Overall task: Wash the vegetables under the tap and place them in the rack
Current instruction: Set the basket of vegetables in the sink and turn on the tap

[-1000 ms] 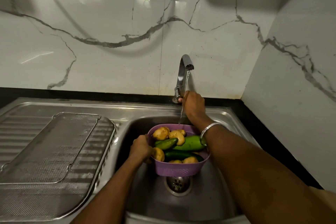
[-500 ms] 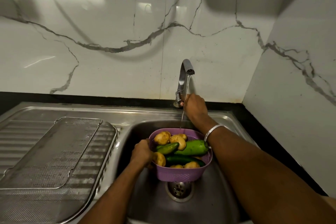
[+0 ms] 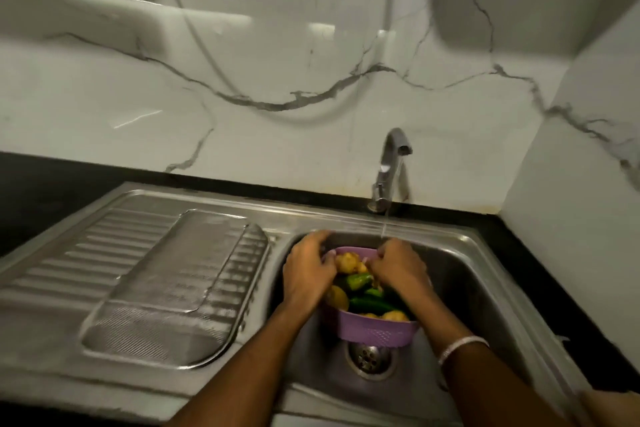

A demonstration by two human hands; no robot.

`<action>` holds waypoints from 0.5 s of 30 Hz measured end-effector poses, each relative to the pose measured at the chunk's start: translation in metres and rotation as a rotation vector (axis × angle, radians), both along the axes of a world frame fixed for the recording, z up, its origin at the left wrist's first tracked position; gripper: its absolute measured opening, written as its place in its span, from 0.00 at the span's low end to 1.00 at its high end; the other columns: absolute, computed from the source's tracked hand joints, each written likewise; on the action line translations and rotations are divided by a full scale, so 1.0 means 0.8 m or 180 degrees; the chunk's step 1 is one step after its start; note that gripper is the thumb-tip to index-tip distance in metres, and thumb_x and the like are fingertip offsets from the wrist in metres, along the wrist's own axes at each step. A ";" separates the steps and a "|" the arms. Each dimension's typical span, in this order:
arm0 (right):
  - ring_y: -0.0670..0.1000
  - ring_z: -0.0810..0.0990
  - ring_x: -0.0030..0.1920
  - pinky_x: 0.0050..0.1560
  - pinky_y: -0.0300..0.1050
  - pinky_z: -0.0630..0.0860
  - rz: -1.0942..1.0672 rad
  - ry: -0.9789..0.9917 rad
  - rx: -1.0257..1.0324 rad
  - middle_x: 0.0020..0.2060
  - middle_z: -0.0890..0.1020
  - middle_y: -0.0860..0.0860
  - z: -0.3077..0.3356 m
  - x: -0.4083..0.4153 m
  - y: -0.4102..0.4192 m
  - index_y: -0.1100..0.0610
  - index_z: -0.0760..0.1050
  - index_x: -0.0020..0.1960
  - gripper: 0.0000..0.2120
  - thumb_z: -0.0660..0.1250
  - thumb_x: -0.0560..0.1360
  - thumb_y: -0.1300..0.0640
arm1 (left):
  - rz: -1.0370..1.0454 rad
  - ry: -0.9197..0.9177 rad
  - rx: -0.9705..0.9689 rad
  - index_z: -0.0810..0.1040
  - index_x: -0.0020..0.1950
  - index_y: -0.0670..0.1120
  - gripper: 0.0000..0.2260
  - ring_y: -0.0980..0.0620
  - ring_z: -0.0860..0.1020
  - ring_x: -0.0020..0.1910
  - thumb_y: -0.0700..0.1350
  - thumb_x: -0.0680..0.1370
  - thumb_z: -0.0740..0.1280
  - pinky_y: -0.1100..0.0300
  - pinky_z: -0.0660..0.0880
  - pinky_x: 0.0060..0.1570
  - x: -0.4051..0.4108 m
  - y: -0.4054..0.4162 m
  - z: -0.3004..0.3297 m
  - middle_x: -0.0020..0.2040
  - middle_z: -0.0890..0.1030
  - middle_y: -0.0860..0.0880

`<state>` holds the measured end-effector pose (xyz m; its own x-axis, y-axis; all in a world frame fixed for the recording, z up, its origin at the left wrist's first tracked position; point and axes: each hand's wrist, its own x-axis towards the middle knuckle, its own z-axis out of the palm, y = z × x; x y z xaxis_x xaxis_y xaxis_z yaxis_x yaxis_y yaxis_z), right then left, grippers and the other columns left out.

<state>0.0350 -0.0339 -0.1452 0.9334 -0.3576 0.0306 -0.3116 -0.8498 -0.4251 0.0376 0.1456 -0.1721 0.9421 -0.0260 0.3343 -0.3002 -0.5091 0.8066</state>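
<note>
The vegetables, potatoes point(image 3: 347, 262) and green cucumbers point(image 3: 372, 305) heaped together, lie in a purple perforated basket point(image 3: 375, 329) held inside the sink point(image 3: 485, 288) bowl above the drain point(image 3: 369, 355), with the thin stream from the tap point(image 3: 391, 163) falling at the basket's far rim. By the look of them the potatoes are hard, rounded and dense, and wet skin will likely make them slide, so each wants a full wrap of the fingers; the cucumbers seem smooth and slick and are best taken round the middle. The basket looks like thin plastic that may flex under this load, so the rim near a corner seems the safest hold. The left hand point(image 3: 308, 274) lies over the basket's left rim with fingers curled down onto it, apparently gripping rim or potato; which one I cannot tell. The right hand point(image 3: 398, 265) is bunched among the vegetables at the far rim, fingers curled, seemingly holding one, though blur hides what. To the left, on the ribbed steel bench, the mesh rack point(image 3: 166, 291) lies well apart from the bowl, with the bowl's raised lip between. The marble wall stands close on the right, so free room lies leftward.
</note>
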 end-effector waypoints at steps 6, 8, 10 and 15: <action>0.50 0.84 0.34 0.36 0.43 0.80 0.0864 -0.0136 0.1755 0.38 0.87 0.51 0.012 -0.008 0.141 0.53 0.84 0.47 0.08 0.73 0.76 0.48 | 0.0395 -0.0621 -0.0594 0.82 0.61 0.55 0.12 0.63 0.82 0.52 0.46 0.78 0.70 0.57 0.81 0.53 -0.033 0.129 0.089 0.54 0.84 0.59; 0.51 0.84 0.43 0.42 0.45 0.83 0.0848 -0.0138 0.2311 0.48 0.85 0.52 0.004 -0.002 0.188 0.51 0.81 0.55 0.16 0.75 0.73 0.43 | 0.0846 -0.0440 -0.0208 0.82 0.61 0.51 0.11 0.59 0.83 0.52 0.50 0.79 0.70 0.55 0.81 0.56 -0.029 0.197 0.105 0.53 0.85 0.56; 0.53 0.82 0.55 0.57 0.54 0.82 0.0920 -0.0072 0.2248 0.59 0.82 0.51 -0.016 -0.001 0.225 0.50 0.77 0.65 0.30 0.74 0.68 0.34 | 0.1191 0.0257 0.0549 0.83 0.59 0.44 0.19 0.48 0.83 0.54 0.59 0.80 0.66 0.51 0.79 0.58 -0.018 0.266 0.100 0.55 0.85 0.46; 0.60 0.81 0.57 0.56 0.50 0.77 0.0839 -0.0114 0.1478 0.56 0.79 0.56 -0.035 -0.023 0.246 0.52 0.80 0.53 0.27 0.67 0.72 0.29 | 0.0964 0.1858 0.1535 0.81 0.64 0.38 0.37 0.39 0.76 0.66 0.66 0.83 0.47 0.51 0.70 0.65 -0.026 0.318 0.067 0.67 0.77 0.35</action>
